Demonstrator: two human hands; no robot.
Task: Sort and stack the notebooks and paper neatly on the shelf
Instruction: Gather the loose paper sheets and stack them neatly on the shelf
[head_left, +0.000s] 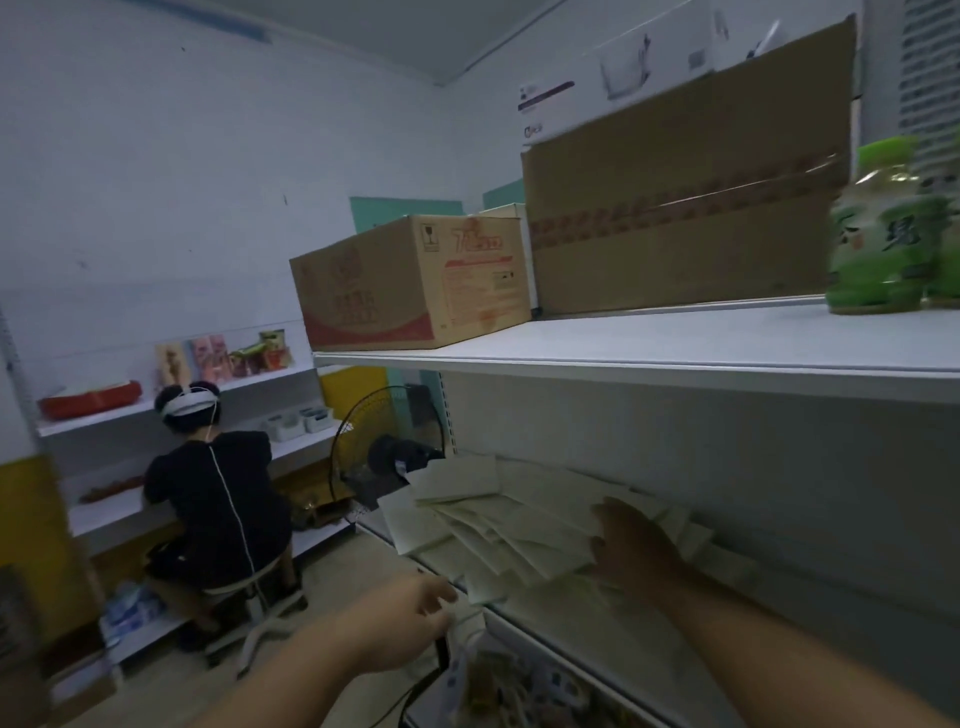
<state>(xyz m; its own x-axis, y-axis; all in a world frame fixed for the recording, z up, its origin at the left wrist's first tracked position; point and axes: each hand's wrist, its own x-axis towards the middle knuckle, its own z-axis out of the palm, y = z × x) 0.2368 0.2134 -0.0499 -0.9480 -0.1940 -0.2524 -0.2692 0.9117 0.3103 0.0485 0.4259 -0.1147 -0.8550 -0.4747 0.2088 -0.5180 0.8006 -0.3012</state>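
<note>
A fanned-out, untidy pile of pale paper sheets and thin notebooks (498, 525) lies on the middle white shelf (613, 618). My right hand (631, 551) rests flat on the right part of the pile, fingers straight. My left hand (410, 621) reaches to the pile's front left corner at the shelf edge, fingers loosely extended and touching the lowest sheets. Whether the left hand pinches a sheet is blurred.
Above, the top shelf (649, 353) carries two cardboard boxes (415, 283) (685, 208) and green drink bottles (883, 228). A black floor fan (384, 447) stands left of the shelf. A person (218, 499) sits on a stool at the far shelving. Packaged goods lie on the shelf below.
</note>
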